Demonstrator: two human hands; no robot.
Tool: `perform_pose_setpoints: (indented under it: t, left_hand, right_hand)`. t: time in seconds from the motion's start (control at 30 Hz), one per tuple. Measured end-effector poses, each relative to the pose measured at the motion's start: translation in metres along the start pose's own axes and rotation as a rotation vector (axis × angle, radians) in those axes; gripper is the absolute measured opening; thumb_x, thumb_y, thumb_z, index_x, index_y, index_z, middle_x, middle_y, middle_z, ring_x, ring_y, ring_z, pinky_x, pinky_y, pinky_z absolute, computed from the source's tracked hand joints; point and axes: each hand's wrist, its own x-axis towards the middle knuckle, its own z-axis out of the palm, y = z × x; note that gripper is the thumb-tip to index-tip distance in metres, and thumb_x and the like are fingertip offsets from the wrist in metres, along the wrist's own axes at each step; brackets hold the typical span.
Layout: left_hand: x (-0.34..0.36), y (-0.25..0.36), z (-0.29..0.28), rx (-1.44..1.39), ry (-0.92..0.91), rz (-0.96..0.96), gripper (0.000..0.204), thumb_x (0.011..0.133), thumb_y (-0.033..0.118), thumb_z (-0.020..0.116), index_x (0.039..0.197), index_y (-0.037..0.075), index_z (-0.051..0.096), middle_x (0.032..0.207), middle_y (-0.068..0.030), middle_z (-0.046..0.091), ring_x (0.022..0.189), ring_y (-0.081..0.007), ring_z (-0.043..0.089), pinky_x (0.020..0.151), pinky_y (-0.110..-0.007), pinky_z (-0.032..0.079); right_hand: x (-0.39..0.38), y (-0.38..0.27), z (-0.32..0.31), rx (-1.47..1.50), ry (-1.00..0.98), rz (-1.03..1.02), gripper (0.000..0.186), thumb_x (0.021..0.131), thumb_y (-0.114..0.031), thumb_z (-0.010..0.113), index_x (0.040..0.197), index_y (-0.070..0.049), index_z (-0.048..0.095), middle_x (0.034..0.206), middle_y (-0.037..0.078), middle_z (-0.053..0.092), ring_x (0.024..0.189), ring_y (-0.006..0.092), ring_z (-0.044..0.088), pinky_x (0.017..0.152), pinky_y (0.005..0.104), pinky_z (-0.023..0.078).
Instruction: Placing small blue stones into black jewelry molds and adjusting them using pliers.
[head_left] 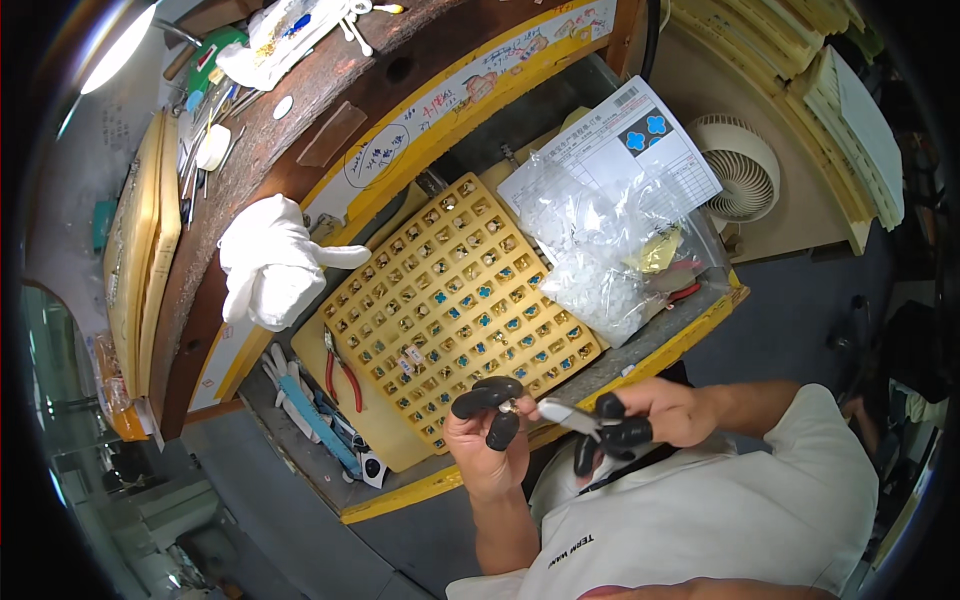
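Note:
My left hand (487,455), with black covers on its fingertips, pinches a small shiny piece (509,407) too small to make out fully. My right hand (665,410), its fingers also covered in black, is wrapped round a pair of pliers (567,414), with the pale metal jaws turned toward that piece. Both hands are over the near edge of a yellow compartment tray (470,184). Small metal pieces sit in its many cells, several with blue clover-shaped faces. Left of the tray lie red-handled pliers (342,375).
The tray rests in a pulled-out drawer with a yellow front edge (690,331). Clear plastic bags (590,270) and a printed sheet (665,175) cover its right side, near a white fan (742,170). A white cloth bundle (272,262) is by the brown bench; a lamp (120,48) shines at upper left.

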Motion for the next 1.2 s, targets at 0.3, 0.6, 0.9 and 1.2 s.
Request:
perform_pose_setpoints:
  t: [0.3,0.6,0.9,1.2]
  left_hand:
    - [-0.002,0.001,0.001,0.108,0.04,-0.057,0.034,0.079,0.011,0.08,0.107,0.0,0.065,0.092,-0.0141,0.065,0.08,-0.0185,0.061,0.066,-0.026,0.049]
    - [-0.003,0.001,-0.006,-0.015,-0.057,-0.06,0.026,0.079,-0.001,0.077,0.104,0.0,0.069,0.102,-0.0183,0.068,0.085,-0.0258,0.069,0.074,-0.037,0.058]
    - [-0.003,0.001,-0.001,-0.049,-0.053,-0.124,0.022,0.079,-0.002,0.076,0.1,-0.003,0.069,0.099,-0.0189,0.068,0.082,-0.0254,0.067,0.07,-0.035,0.057]
    - [-0.004,0.005,-0.005,0.046,-0.129,-0.065,0.025,0.077,0.008,0.078,0.099,0.003,0.068,0.092,-0.0155,0.065,0.074,-0.024,0.058,0.057,-0.031,0.046]
  right_hand:
    - [0.009,0.019,0.006,0.401,-0.092,0.108,0.026,0.104,-0.014,0.041,0.119,0.007,0.048,0.124,0.023,0.061,0.119,0.0324,0.06,0.104,0.0395,0.046]
    - [0.008,0.021,0.014,0.48,-0.074,0.144,0.026,0.106,-0.021,0.04,0.113,0.003,0.049,0.112,0.02,0.062,0.109,0.0332,0.063,0.092,0.0392,0.051]
    - [0.007,0.022,0.025,0.492,-0.034,0.139,0.027,0.106,-0.024,0.04,0.099,0.0,0.049,0.082,0.012,0.053,0.069,0.0189,0.053,0.061,0.0328,0.046]
    - [0.007,0.025,0.021,0.476,-0.067,0.148,0.027,0.106,-0.022,0.038,0.101,0.002,0.049,0.082,0.015,0.057,0.07,0.0206,0.056,0.061,0.033,0.047]
